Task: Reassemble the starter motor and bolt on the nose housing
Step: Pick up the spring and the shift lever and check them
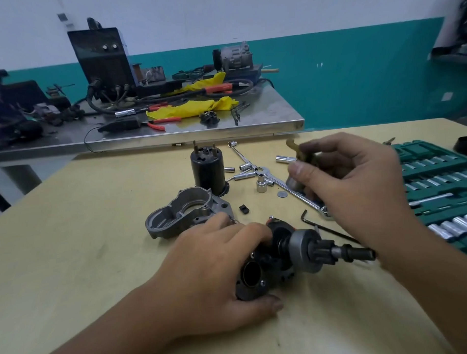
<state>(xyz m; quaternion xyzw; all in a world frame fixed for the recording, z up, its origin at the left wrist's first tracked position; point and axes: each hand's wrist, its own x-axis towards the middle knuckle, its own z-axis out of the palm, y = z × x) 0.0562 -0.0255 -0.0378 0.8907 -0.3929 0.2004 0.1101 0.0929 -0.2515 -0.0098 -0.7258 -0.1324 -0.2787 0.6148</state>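
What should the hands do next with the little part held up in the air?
Probably lower the small part in the right hand toward the motor assembly and fit it there: the left hand pins the assembly on the table, and the nose housing lies unattached.

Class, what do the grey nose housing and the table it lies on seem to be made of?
Nose housing: likely cast aluminium; dull grey, grainy, thick ribbed walls. Table: probably laminate or painted board; flat matt yellow, scuffed, no grain visible.
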